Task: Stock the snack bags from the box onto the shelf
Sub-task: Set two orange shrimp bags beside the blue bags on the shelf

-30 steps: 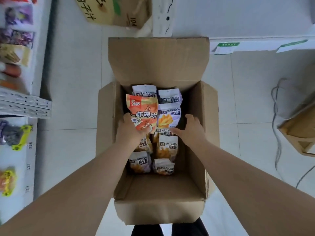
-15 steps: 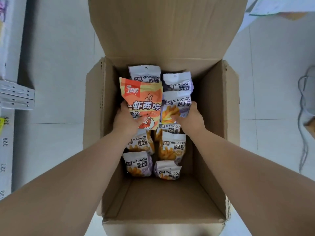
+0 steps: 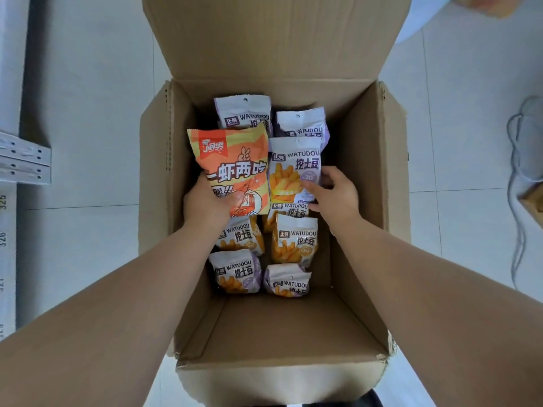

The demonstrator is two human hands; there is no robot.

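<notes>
The left hand (image 3: 205, 208) covers the lower corner of the orange bag (image 3: 232, 165), the right hand (image 3: 336, 198) has fingertips hidden behind the potato-stick bag (image 3: 293, 168), the box (image 3: 273, 36) flap runs off the top edge, and the shelf (image 3: 13, 83) numbers are blurred

head camera, single wide-angle view | is looking almost straight down from above | is sitting close over the open box (image 3: 363, 183), which is filling mid-frame | tiled floor (image 3: 88, 118) is showing along both sides
</notes>
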